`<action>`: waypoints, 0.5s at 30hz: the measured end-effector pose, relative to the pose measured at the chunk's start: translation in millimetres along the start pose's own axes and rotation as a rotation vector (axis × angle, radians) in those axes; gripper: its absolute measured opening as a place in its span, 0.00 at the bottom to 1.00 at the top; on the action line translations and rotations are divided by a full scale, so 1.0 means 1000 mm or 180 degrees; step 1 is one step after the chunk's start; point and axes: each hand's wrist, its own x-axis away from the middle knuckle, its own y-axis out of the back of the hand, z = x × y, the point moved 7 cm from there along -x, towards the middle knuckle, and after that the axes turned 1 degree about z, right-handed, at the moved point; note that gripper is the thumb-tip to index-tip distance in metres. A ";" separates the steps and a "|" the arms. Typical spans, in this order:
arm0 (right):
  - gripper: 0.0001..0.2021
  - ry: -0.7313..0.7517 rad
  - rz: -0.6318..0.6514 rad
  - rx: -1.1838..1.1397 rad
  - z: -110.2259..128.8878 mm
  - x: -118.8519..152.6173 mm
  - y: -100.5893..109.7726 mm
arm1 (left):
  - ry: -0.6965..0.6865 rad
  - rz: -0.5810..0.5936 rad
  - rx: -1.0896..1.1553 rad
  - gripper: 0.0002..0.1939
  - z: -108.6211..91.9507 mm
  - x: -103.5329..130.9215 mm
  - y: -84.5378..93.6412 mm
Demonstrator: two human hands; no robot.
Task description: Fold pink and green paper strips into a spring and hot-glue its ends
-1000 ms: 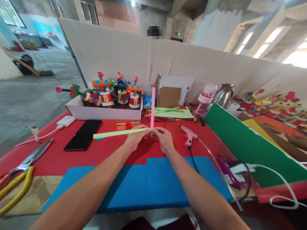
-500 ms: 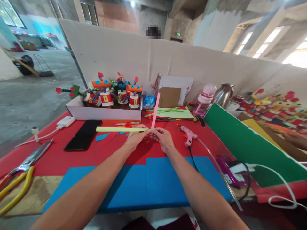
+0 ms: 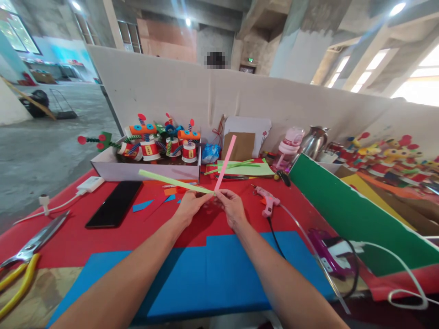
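Both hands meet above the red table [image 3: 85,237], pinching two paper strips where their ends join. The left hand [image 3: 190,206] grips the green strip [image 3: 171,181], which runs out to the left and slightly up. The right hand [image 3: 232,206] grips the pink strip [image 3: 225,162], which rises away, tilted right. Just right of the grip lies a glue gun [image 3: 266,203]. Left of it lie paper scraps [image 3: 142,206] and a phone [image 3: 114,204]. Beyond stands a box [image 3: 144,170] of paper-cup figures, which the green strip crosses. Blue foam [image 3: 206,274] lies beneath the forearms.
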 end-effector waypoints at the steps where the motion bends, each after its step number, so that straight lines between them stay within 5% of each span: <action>1: 0.13 0.0025 -0.0020 -0.0002 0.000 0.000 0.000 | 0.0046 0.0052 0.0029 0.14 0.001 0.000 -0.002; 15: 0.16 -0.0371 0.0325 0.0163 -0.003 0.004 -0.006 | -0.0219 0.0137 -0.0229 0.14 -0.004 -0.005 0.004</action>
